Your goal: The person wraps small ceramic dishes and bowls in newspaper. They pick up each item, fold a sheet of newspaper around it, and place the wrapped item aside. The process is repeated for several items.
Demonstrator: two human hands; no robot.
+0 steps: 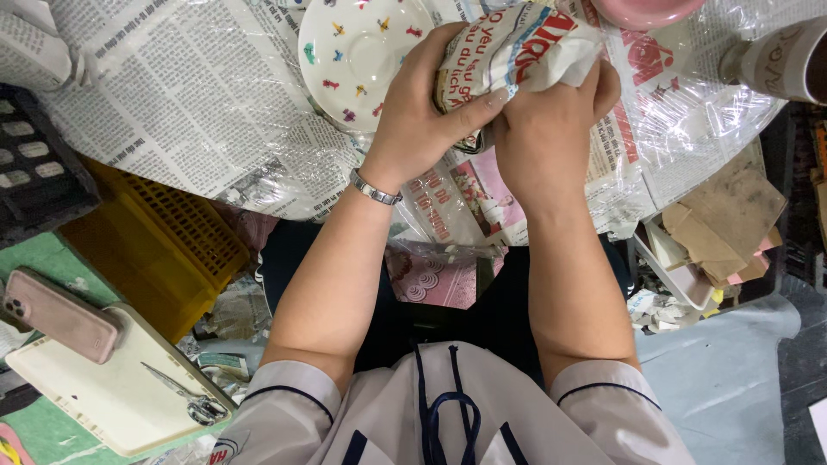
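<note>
Left edge: pink phone [60,314] and scissors [183,394] on a cream tray [77,405], beside a yellow crate [164,245].

Centre: white saucer [366,52] with coloured motifs, lying on newspaper sheets [172,112].

Our left hand [422,108] clasps a newspaper-wrapped bundle [517,52] held above the table; our right hand [547,129] presses the paper closed from beneath.

Right: mug [788,60] on its side.

Risk, as we judge it: loose folds may slip and the hidden piece could drop onto the saucer.
</note>
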